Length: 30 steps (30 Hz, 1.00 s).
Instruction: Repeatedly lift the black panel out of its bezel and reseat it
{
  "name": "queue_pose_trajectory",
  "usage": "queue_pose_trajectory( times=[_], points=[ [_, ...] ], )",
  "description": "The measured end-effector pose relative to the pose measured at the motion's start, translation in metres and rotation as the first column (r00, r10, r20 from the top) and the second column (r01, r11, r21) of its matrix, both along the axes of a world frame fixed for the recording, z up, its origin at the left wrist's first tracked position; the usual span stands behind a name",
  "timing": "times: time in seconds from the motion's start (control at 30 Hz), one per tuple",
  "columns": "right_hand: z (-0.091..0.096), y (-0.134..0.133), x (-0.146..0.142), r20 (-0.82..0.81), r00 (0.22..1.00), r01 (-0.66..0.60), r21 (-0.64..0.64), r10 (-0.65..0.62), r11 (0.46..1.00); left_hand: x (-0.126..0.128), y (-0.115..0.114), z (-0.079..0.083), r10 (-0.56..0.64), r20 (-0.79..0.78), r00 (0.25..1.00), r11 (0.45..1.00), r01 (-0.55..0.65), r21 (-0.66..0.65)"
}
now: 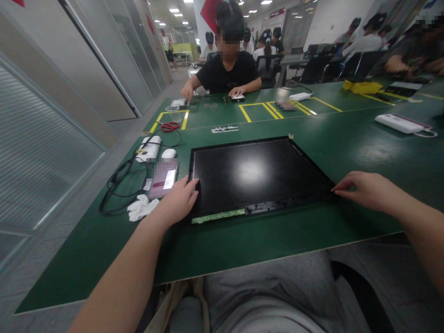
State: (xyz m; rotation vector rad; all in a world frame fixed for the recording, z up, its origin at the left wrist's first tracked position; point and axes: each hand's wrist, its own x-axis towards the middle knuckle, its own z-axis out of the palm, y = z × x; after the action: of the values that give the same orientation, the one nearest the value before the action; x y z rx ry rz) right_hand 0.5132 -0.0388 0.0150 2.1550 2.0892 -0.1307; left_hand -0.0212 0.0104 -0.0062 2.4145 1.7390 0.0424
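A black flat display panel (256,173) lies face up on the green table (243,240), with a green circuit strip (218,216) along its near edge. My left hand (178,201) rests on the panel's near left corner, fingers curled over the edge. Fingers together and lying flat, my right hand (364,189) touches the near right corner. Neither hand lifts the panel.
Left of the panel lie a phone (163,178), a white cloth (140,207), a white mouse (169,153), a white power bank (149,148) with black cable, and red scissors (169,126). Another white device (402,123) lies at right. A person in black sits opposite; others work behind.
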Motion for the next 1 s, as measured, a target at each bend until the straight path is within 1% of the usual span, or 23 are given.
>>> queue_pose_trajectory(
  times=[0.13,0.23,0.43,0.53,0.63,0.8,1.0],
  points=[
    [-0.001,-0.005,0.003,-0.019,1.000,0.010,-0.028,-0.010,1.000,0.000,0.000,-0.001,-0.012,-0.030,0.999,1.000,0.012,0.007],
    [-0.004,-0.010,0.005,-0.034,0.999,0.014,-0.051,-0.016,0.999,-0.001,0.000,-0.002,-0.028,-0.024,0.999,0.999,0.029,0.019],
    [-0.005,-0.018,0.009,-0.062,0.998,-0.026,-0.035,0.024,0.999,0.000,-0.001,0.000,-0.017,-0.032,0.999,1.000,0.017,0.000],
    [-0.004,-0.022,0.011,-0.075,0.997,-0.026,-0.045,0.023,0.999,0.001,-0.002,0.001,-0.013,-0.037,0.999,1.000,0.012,-0.005],
    [-0.004,-0.025,0.013,-0.109,0.994,-0.024,-0.027,0.021,0.999,0.001,-0.001,0.000,-0.002,-0.025,1.000,1.000,0.002,-0.006],
    [-0.008,-0.025,0.014,-0.138,0.990,-0.036,0.029,0.040,0.999,-0.001,0.000,-0.001,-0.007,-0.015,1.000,1.000,0.007,-0.003],
    [-0.007,-0.022,0.010,-0.148,0.985,-0.092,0.004,0.092,0.996,-0.004,0.002,-0.004,-0.027,0.008,1.000,1.000,0.027,0.013]
  ],
)
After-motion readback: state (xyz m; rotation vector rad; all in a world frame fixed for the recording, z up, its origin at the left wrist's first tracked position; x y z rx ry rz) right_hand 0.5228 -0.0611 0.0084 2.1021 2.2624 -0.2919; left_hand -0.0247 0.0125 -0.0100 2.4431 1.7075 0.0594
